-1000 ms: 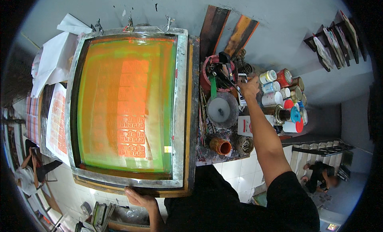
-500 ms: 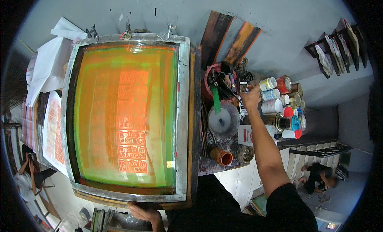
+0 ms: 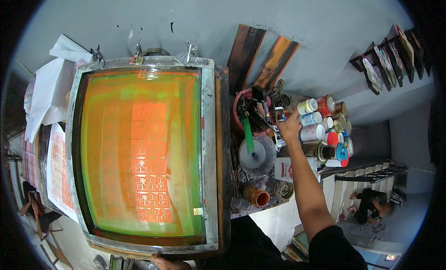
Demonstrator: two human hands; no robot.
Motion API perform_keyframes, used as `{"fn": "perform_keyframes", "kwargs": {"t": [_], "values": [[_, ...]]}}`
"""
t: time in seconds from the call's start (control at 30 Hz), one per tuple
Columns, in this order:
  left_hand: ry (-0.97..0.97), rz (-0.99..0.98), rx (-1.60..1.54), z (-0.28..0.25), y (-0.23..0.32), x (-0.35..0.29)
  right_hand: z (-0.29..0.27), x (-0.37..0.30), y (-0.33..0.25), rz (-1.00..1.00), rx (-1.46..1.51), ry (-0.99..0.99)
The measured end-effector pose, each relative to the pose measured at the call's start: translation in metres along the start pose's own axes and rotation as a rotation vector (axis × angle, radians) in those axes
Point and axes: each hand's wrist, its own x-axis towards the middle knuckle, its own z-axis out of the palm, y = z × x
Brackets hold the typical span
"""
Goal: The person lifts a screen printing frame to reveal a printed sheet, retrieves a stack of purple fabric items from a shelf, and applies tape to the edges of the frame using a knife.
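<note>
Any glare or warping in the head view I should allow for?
Head view: glare at the top of the orange-green screen; fisheye bowing in its metal frame; black corners; the left hand cut off by the lower edge.

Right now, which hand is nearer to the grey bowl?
Right. The right hand is just beyond the bowl and to its right. The left hand is farther off, toward the lower left, by the near edge of the metal-edged frame.
</note>
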Motion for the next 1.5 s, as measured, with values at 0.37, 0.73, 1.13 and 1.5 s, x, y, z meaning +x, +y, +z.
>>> {"fn": "perform_keyframes", "kwargs": {"t": [0.37,0.73,1.13,1.5], "values": [[-0.04,-0.114,-0.169,0.0,0.026,0.003,0.006,0.002,-0.007,0.033,-0.046,0.033],[-0.109,-0.254,-0.257,-0.007,0.025,-0.001,0.01,0.001,-0.002,0.068,-0.007,0.079],[-0.067,-0.168,-0.213,0.002,0.027,0.007,0.011,0.002,-0.001,0.057,-0.015,0.036],[-0.066,-0.153,-0.186,0.002,0.028,0.009,0.017,0.006,0.007,0.063,-0.001,0.063]]}}
